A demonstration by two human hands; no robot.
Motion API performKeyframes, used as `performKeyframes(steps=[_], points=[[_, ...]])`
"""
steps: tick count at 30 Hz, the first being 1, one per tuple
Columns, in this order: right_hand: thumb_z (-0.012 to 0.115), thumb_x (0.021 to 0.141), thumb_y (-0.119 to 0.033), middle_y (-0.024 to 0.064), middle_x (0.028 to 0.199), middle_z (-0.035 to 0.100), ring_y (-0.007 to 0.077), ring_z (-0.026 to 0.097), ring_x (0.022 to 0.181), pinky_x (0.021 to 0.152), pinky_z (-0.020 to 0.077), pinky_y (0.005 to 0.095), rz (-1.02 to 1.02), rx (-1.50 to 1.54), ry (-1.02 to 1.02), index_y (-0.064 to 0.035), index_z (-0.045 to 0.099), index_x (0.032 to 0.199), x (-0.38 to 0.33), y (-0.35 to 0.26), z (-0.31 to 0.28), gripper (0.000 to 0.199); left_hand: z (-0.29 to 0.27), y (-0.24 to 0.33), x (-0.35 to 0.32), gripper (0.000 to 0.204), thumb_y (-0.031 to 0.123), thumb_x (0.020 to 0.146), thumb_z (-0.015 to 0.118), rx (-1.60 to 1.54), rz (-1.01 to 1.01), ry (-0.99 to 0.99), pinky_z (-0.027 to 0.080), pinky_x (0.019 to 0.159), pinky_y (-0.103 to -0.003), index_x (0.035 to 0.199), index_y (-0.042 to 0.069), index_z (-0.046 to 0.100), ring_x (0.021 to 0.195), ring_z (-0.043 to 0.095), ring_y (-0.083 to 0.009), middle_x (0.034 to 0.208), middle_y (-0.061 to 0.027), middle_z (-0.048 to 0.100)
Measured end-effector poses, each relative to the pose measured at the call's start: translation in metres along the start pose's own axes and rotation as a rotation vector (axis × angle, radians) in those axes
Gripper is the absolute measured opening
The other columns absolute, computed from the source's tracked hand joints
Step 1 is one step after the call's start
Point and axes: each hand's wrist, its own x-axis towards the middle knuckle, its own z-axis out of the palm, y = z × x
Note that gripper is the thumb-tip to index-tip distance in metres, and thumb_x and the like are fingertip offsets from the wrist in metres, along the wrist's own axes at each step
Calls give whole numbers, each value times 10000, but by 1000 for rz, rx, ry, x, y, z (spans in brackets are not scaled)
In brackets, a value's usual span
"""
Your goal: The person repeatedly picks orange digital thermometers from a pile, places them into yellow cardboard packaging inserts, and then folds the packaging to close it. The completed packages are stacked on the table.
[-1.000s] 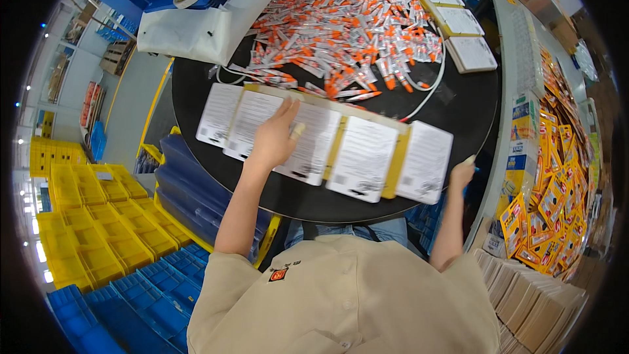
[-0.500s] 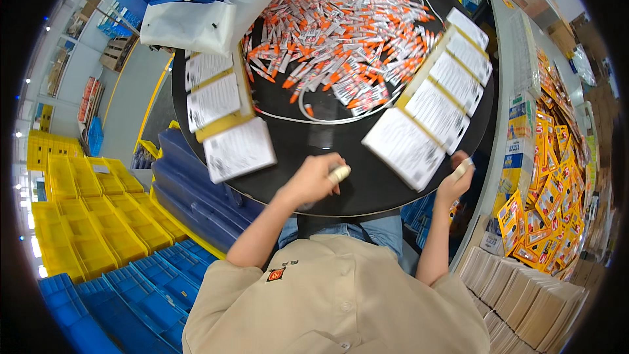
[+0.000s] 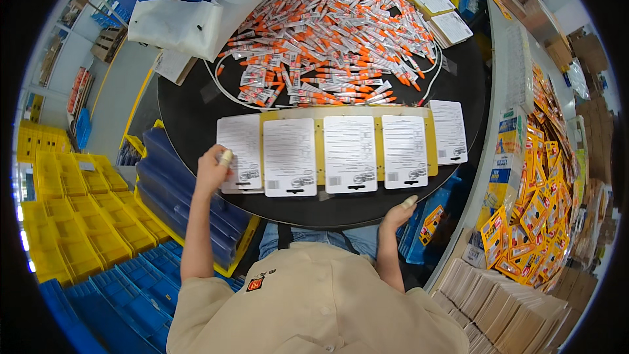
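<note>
A round black table [image 3: 190, 124] carries a yellow tray [image 3: 347, 115] with a row of white printed cards [image 3: 350, 153] lying face down on it. My left hand [image 3: 213, 170] rests on the leftmost card [image 3: 240, 147], its fingertip taped. My right hand [image 3: 398, 212] is at the table's near edge, below the cards, also with a taped finger and holding nothing I can see. Behind the tray lies a heap of small orange-and-white tubes [image 3: 327, 33] inside a white ring.
More white cards [image 3: 429, 0] sit on the far right of the table. A white bag [image 3: 183, 19] lies at the far left. Orange packets [image 3: 537, 196] fill the shelf on the right, cardboard stacks [image 3: 504, 308] below them. Blue and yellow bins [image 3: 98, 236] stand at the left.
The round table has turned, bringing a tray of cards in front of me. My left hand moved left onto the leftmost card; my right hand stayed at the near edge.
</note>
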Motion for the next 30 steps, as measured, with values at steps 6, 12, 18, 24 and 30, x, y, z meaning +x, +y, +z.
performKeyframes(steps=[6, 12, 18, 24, 30], points=[[604, 842, -184, 322, 1455, 225, 450, 238, 1343, 1104, 143, 529, -830, -414, -97, 73, 208, 1426, -11, -85, -38, 751, -32, -14, 30, 163, 159, 919, 567, -45, 64, -52, 478, 489, -262, 910, 6, 622, 528, 603, -119, 652, -75, 604], [589, 832, -121, 115, 1367, 487, 361, 364, 1317, 1116, 132, 568, -1177, -324, -686, -150, 541, 1299, -19, -172, -31, 471, -40, 8, 20, 232, 181, 946, 492, -11, 397, 375, 474, 682, -297, 932, -8, 626, 737, 607, -136, 824, -73, 655], [589, 793, -47, 137, 1258, 572, 370, 511, 1185, 1033, 355, 517, -1390, -69, -682, -117, 648, 1169, -87, -174, 23, 387, -52, 97, -30, 149, 129, 943, 468, -174, 319, 119, 474, 634, -274, 916, 5, 545, 695, 584, -108, 786, -63, 650], [623, 789, -175, 112, 1246, 517, 276, 491, 1157, 1001, 360, 421, -851, 448, -1457, -147, 649, 1054, -129, -178, 63, 268, 16, 191, -79, 287, 20, 820, 586, -355, 666, -447, 519, 666, -330, 1083, 33, 473, 838, 665, -202, 913, -93, 649], [633, 847, -199, 97, 906, 638, 183, 622, 744, 616, 507, 307, -658, 186, -338, -4, 601, 1036, 131, -234, -6, 274, 138, 226, -63, 250, 15, 793, 627, -236, 802, -663, 508, 713, -355, 1011, 27, 504, 826, 649, -276, 847, -121, 646]])
